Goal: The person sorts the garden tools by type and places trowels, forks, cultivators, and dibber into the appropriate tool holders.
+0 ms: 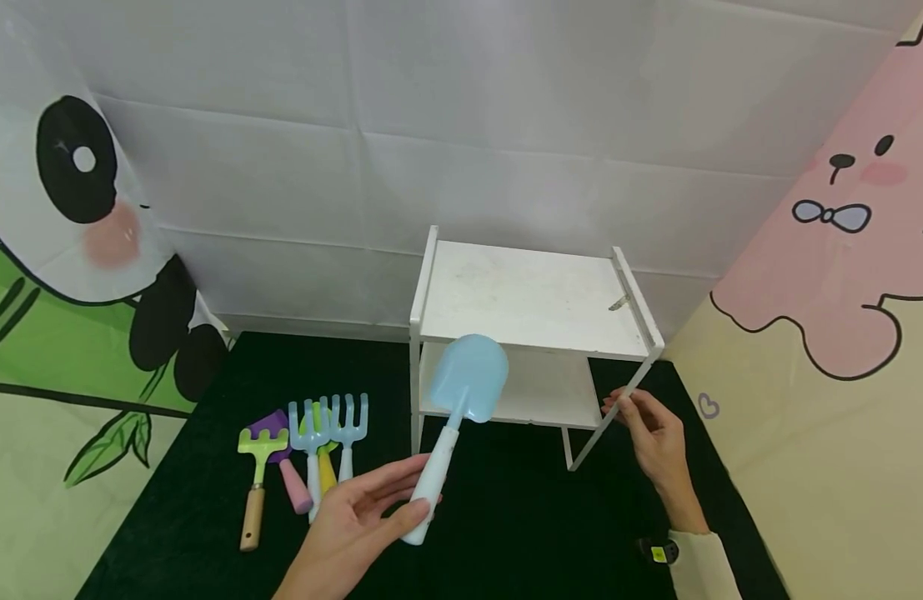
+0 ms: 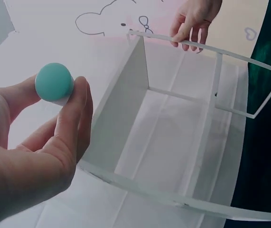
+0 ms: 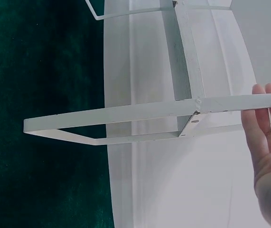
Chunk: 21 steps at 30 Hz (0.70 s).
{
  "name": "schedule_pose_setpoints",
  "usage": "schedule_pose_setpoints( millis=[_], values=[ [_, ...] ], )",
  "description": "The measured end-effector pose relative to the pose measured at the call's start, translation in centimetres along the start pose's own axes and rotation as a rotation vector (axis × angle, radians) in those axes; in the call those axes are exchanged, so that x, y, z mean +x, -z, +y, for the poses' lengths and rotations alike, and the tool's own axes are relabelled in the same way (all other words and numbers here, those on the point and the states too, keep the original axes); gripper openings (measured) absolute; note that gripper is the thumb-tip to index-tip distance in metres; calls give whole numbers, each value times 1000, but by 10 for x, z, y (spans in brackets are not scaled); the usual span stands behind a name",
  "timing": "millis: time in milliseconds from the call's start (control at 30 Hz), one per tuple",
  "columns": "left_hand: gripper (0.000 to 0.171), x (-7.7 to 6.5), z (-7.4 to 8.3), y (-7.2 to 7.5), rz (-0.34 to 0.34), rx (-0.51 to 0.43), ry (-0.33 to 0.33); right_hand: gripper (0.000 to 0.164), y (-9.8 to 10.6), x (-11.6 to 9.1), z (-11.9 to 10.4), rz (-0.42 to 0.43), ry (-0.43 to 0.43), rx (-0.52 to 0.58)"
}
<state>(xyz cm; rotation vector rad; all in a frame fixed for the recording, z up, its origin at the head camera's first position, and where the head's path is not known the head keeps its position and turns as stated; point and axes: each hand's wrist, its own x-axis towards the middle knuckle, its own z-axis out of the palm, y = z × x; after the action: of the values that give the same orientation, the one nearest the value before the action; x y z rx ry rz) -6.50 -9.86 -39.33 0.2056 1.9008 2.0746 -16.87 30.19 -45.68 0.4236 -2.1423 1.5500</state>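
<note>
My left hand (image 1: pixel 363 521) pinches a light blue toy shovel (image 1: pixel 470 377) by its pale handle, blade up, in front of a white two-tier shelf (image 1: pixel 536 296). In the left wrist view only the round teal end of the handle (image 2: pixel 53 81) shows between the thumb and fingers of the left hand (image 2: pixel 54 128). At the right side of the shelf, my right hand (image 1: pixel 656 437) holds its slanting side frame. The right wrist view shows the fingers of the right hand (image 3: pixel 270 137) at the white frame bar (image 3: pixel 126 113).
Left of the shelf on the dark green cloth (image 1: pixel 521 517) lie a green rake with a wooden handle (image 1: pixel 257 475), two light blue rakes (image 1: pixel 348 429), a purple-headed tool with a pink handle (image 1: pixel 294 485) and a yellow-handled green tool (image 1: pixel 326 467). A white wall stands behind.
</note>
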Motion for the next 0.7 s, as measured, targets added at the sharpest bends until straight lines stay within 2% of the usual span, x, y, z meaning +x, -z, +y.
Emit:
schedule_pose_setpoints(
  millis=[133,300,500,700],
  values=[
    [53,7,7,-5,-26,-18,11,19,4,-1,18,1,7,23],
    [52,15,15,-13,-43,-24,3,19,3,-1,19,-1,8,25],
    [50,26,24,-22,-30,-10,-21,18,2,1,3,-20,12,2],
    [48,39,29,-31,-28,-2,-88,17,-1,1,-11,-12,0,8]
  ],
)
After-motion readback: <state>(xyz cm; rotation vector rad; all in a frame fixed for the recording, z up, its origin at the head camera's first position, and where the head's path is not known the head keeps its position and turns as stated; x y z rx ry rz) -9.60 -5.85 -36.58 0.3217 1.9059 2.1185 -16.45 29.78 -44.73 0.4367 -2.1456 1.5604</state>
